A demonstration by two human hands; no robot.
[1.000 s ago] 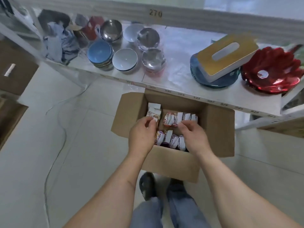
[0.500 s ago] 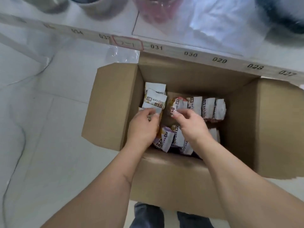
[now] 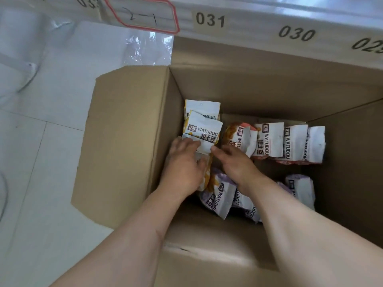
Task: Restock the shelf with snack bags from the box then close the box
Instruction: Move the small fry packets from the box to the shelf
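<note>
An open cardboard box [image 3: 124,141] stands on the floor with several WATUDOU snack bags inside. Yellow-and-white snack bags [image 3: 204,125] stand stacked at the box's left wall. A row of red bags [image 3: 271,141] fills the back, and purple bags [image 3: 219,195] lie at the front. My left hand [image 3: 184,164] is inside the box and grips the lowest yellow bag of the stack at its near end. My right hand [image 3: 234,164] reaches in beside it, its fingertips pinching the same bag's white edge.
The white shelf edge [image 3: 248,25] runs across the top with number labels 031 and 030 and a red-outlined tag. The box's left flap [image 3: 116,146] lies spread open over the pale tiled floor [image 3: 31,162]. Clear plastic wrap [image 3: 145,48] hangs below the shelf.
The view has dropped much closer to the box. My right hand has moved left from the red bags to the yellow stack, joining my left hand on the lowest bag.
</note>
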